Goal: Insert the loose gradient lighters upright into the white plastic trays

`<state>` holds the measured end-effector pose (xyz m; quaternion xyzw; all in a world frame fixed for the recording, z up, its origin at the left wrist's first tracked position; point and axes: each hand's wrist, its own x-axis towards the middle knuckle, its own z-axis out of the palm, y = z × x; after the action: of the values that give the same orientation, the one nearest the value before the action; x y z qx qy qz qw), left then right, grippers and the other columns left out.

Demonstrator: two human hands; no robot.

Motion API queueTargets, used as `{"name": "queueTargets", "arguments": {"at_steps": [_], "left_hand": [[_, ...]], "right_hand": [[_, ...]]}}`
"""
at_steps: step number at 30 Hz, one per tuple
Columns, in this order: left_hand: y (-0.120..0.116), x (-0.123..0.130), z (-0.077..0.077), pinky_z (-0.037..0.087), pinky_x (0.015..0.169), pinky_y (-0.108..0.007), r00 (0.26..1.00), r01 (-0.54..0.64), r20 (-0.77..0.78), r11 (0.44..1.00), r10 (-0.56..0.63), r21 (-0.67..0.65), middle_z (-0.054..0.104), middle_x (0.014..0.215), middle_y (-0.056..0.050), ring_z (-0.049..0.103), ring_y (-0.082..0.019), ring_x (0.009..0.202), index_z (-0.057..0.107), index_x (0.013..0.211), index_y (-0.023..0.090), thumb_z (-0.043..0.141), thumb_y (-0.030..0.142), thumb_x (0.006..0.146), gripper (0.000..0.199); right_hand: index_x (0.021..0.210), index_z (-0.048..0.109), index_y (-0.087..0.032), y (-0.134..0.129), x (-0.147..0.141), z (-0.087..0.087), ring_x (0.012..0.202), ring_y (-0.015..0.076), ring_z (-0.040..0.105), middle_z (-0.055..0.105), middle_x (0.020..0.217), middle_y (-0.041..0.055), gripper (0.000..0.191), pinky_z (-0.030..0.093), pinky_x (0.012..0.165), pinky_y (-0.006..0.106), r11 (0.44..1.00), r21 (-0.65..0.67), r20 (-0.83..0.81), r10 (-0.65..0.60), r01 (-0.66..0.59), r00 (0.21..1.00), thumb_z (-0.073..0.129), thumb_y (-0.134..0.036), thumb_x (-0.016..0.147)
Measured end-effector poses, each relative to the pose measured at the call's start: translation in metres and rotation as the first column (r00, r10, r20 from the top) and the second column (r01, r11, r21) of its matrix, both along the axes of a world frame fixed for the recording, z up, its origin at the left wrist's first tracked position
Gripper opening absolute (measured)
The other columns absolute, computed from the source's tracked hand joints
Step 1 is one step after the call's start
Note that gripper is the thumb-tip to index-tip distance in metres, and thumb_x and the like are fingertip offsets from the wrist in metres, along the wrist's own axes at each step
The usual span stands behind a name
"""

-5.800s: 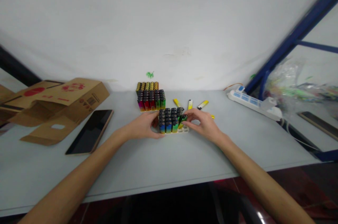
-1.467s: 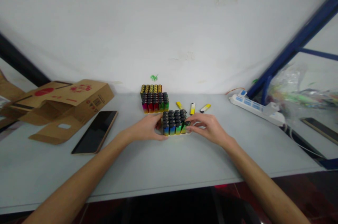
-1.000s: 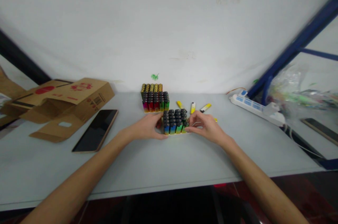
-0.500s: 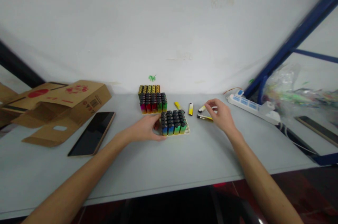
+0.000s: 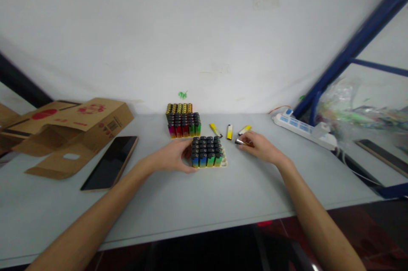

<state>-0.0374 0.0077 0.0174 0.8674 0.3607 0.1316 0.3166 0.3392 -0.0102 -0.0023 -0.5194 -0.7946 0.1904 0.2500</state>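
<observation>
My left hand (image 5: 174, 156) is wrapped round the left side of a white tray (image 5: 225, 158) packed with upright lighters (image 5: 206, 152), blue to green with black tops. One column of slots at the tray's right side holds no lighters. My right hand (image 5: 256, 146) pinches a lighter (image 5: 239, 141), its metal end pointing left and most of its body hidden by the fingers. Beyond the hand lie three loose lighters in yellow and white: a left one (image 5: 214, 128), a middle one (image 5: 229, 132) and a right one (image 5: 245, 130).
More upright lighters (image 5: 184, 125) in red, green and yellow stand behind the tray near the wall. At left are a black phone (image 5: 110, 162) and an opened cardboard box (image 5: 105, 113). A white power strip (image 5: 304, 129) lies at right, near plastic bags (image 5: 341, 101).
My right hand has moved down and left from the right loose lighter and now grips the metal-ended one. My left hand stays at the tray, which has shifted slightly left.
</observation>
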Motion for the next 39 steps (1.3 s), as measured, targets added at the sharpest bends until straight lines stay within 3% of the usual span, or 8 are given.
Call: {"name": "queueTargets", "arguments": {"at_steps": [3,7,11,13,16,23,33,39], "left_hand": [[0.001,-0.001,0.001,0.050,0.066,-0.030,1.000,-0.005,-0.011,1.000,0.005,-0.010,0.068,0.089,-0.001,0.064,-0.022,0.077,0.062,0.097,0.021,0.087,0.050,0.069,0.047],[0.000,-0.002,0.001,0.051,0.064,-0.030,0.999,-0.026,-0.037,0.999,0.024,-0.044,0.069,0.087,-0.001,0.065,-0.022,0.075,0.061,0.093,0.022,0.088,0.051,0.068,0.046],[0.000,-0.003,0.001,0.052,0.064,-0.031,0.998,-0.026,-0.053,0.998,0.023,-0.053,0.069,0.084,0.000,0.066,-0.022,0.074,0.060,0.091,0.023,0.087,0.053,0.069,0.047],[0.000,-0.004,0.000,0.052,0.065,-0.032,0.998,-0.028,-0.054,0.998,0.025,-0.050,0.070,0.085,0.000,0.067,-0.023,0.075,0.058,0.090,0.023,0.087,0.053,0.069,0.046],[0.001,-0.004,-0.002,0.052,0.065,-0.032,0.998,-0.033,-0.061,0.998,0.030,-0.049,0.071,0.087,-0.001,0.068,-0.024,0.076,0.058,0.091,0.023,0.088,0.052,0.069,0.047],[0.002,-0.004,-0.002,0.052,0.065,-0.032,0.998,-0.037,-0.061,0.999,0.034,-0.040,0.073,0.091,-0.002,0.068,-0.024,0.079,0.064,0.099,0.021,0.090,0.056,0.068,0.053],[0.004,-0.004,-0.005,0.049,0.064,-0.033,0.992,-0.048,-0.120,0.998,0.044,-0.029,0.070,0.088,-0.003,0.066,-0.025,0.077,0.060,0.091,0.022,0.090,0.065,0.066,0.058],[0.002,-0.003,-0.003,0.050,0.064,-0.031,0.996,-0.035,-0.082,0.999,0.033,-0.035,0.070,0.088,-0.001,0.066,-0.024,0.076,0.061,0.096,0.023,0.090,0.062,0.068,0.056]], "right_hand": [[0.104,0.061,-0.022,-0.004,-0.009,0.003,0.075,0.0207,0.068,0.074,0.087,0.0045,0.030,0.053,0.072,0.034,0.997,-0.072,-0.186,-0.001,-0.012,0.983,0.067,-0.051,0.101],[0.113,0.050,-0.026,-0.009,-0.028,0.006,0.070,0.0169,0.066,0.075,0.089,0.0012,0.045,0.054,0.068,0.032,0.978,-0.158,-0.530,0.031,-0.135,0.847,0.067,-0.065,0.100],[0.117,0.046,-0.030,-0.011,-0.042,0.006,0.056,0.0117,0.050,0.062,0.076,-0.0083,0.057,0.045,0.053,0.025,0.963,-0.206,-0.667,-0.009,-0.173,0.745,0.072,-0.075,0.093],[0.115,0.049,-0.030,-0.012,-0.046,0.007,0.052,0.0111,0.042,0.052,0.070,-0.0108,0.058,0.039,0.047,0.023,0.966,-0.220,-0.663,-0.046,-0.135,0.747,0.071,-0.079,0.092],[0.095,0.055,-0.026,-0.013,-0.050,0.008,0.051,0.0112,0.035,0.041,0.061,-0.0100,0.061,0.033,0.044,0.024,0.982,-0.184,-0.613,-0.089,-0.032,0.785,0.064,-0.086,0.092],[0.064,0.047,-0.026,-0.016,-0.057,0.010,0.051,0.0129,0.036,0.040,0.054,-0.0043,0.074,0.028,0.047,0.029,0.988,-0.104,-0.525,-0.155,0.118,0.837,0.056,-0.095,0.090],[0.058,0.041,-0.026,-0.016,-0.062,0.002,0.053,0.0126,0.035,0.039,0.055,-0.0042,0.054,0.030,0.055,0.031,0.986,-0.060,-0.539,-0.163,0.155,0.826,0.059,-0.061,0.096],[0.061,0.042,-0.026,-0.016,-0.060,0.001,0.055,0.0134,0.037,0.039,0.057,-0.0044,0.063,0.032,0.057,0.032,0.985,-0.042,-0.522,-0.166,0.170,0.837,0.057,-0.073,0.099]]}}
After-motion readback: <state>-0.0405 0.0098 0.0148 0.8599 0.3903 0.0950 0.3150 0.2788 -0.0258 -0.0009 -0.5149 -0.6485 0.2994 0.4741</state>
